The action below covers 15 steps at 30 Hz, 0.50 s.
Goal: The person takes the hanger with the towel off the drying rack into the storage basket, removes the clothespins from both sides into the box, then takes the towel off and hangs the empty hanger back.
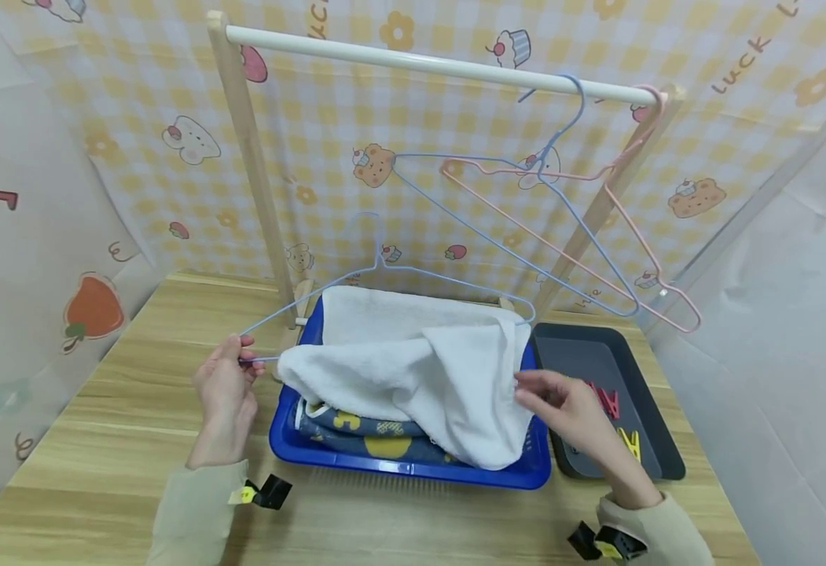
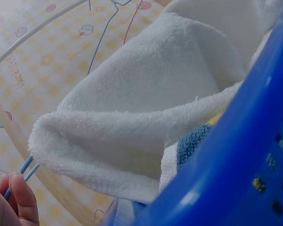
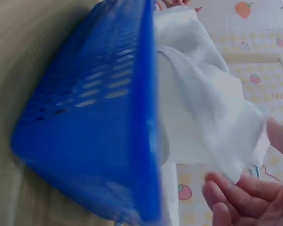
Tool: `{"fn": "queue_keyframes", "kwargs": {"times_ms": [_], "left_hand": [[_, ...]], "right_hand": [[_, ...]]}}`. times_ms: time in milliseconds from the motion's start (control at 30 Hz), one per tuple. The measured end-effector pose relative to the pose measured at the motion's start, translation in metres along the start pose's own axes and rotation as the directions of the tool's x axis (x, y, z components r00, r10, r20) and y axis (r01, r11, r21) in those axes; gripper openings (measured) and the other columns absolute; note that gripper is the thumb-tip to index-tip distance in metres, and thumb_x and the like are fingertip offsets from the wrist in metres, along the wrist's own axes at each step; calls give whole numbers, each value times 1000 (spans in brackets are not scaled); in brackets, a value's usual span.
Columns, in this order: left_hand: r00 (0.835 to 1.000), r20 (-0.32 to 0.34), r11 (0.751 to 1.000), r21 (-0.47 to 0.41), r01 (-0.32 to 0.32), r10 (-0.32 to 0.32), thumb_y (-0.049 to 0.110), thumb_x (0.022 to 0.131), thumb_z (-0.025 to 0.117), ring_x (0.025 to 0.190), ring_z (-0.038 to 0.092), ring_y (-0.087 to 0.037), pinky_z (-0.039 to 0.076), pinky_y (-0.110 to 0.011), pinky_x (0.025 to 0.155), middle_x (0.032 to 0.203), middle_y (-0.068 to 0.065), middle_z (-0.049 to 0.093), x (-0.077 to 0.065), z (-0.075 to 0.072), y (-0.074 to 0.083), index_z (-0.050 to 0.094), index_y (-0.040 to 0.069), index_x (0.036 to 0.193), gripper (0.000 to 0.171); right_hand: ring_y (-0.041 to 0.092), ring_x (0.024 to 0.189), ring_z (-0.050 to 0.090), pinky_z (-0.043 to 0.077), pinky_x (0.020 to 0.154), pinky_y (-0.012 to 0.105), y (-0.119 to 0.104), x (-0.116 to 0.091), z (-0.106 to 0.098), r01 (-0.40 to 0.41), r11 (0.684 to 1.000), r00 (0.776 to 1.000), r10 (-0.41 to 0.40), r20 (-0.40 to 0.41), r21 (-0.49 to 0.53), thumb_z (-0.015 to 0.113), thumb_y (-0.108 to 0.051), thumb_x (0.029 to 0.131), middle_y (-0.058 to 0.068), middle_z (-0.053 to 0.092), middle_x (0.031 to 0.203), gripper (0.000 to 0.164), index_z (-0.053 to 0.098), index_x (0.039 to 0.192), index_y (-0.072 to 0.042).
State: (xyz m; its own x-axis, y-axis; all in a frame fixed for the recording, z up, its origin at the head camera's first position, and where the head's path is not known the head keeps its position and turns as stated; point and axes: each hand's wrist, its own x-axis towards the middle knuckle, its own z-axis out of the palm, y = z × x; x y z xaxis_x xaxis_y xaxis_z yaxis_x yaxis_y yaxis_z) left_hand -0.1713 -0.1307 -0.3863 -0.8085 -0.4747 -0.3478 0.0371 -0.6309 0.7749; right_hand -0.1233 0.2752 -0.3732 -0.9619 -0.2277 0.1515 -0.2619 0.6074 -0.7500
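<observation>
A white towel (image 1: 469, 377) drapes over the lower bar of a light blue hanger (image 1: 448, 277), its folds spread across a blue basket (image 1: 413, 468). My left hand (image 1: 225, 381) pinches the hanger's left corner, also visible in the left wrist view, where the hand (image 2: 19, 200) grips the blue wire beside the towel's folded end. At the towel's right edge is my right hand (image 1: 564, 405), fingers touching the cloth. In the right wrist view, the thumb and fingers of that hand (image 3: 254, 193) stand apart on either side of the towel's edge.
A rack with a white rod (image 1: 398, 59) stands behind the basket; a second blue hanger (image 1: 483, 228) and a pink hanger (image 1: 639, 228) hang at its right. A patterned blue-yellow cloth (image 1: 363, 436) lies in the basket. Right of it, a dark tray (image 1: 656, 417) holds red and yellow clips (image 1: 628, 442).
</observation>
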Motion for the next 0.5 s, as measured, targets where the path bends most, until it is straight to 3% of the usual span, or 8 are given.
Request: {"fn": "queue_keyframes", "kwargs": {"times_ms": [67, 167, 333, 500], "left_hand": [[1000, 8, 1000, 13, -1, 1, 7, 97, 47, 38, 46, -8, 40, -16, 38, 51, 0, 49, -1, 0, 0, 64, 6, 63, 38], [1000, 23, 1000, 29, -10, 9, 6, 97, 47, 38, 46, -8, 40, -15, 38, 51, 1, 49, -2, 1, 1, 64, 7, 63, 38], [999, 43, 1000, 17, -20, 19, 5, 97, 48, 38, 46, -8, 40, -15, 37, 51, 0, 48, -4, 3, 0, 64, 5, 64, 36], [1000, 22, 1000, 11, -21, 21, 7, 98, 47, 37, 46, -8, 39, -15, 37, 51, 0, 48, -3, 3, 0, 64, 6, 64, 38]], "right_hand": [[13, 76, 64, 52, 62, 22, -3, 9, 1, -28, 999, 999, 28, -45, 20, 59, -14, 93, 10, 69, 95, 26, 63, 113, 1], [14, 84, 64, 54, 71, 25, -8, 20, 4, -86, 990, 991, 96, -90, 112, 54, -16, 96, 14, 69, 95, 27, 62, 113, 4], [9, 61, 50, 45, 55, 22, -11, 29, 11, -143, 972, 975, 171, -140, 188, 60, -19, 93, 1, 56, 65, 24, 65, 87, 3], [8, 47, 34, 28, 42, 22, -10, 22, 14, -86, 986, 981, 109, -159, 144, 64, -13, 90, -6, 37, 53, 19, 64, 75, -1]]}}
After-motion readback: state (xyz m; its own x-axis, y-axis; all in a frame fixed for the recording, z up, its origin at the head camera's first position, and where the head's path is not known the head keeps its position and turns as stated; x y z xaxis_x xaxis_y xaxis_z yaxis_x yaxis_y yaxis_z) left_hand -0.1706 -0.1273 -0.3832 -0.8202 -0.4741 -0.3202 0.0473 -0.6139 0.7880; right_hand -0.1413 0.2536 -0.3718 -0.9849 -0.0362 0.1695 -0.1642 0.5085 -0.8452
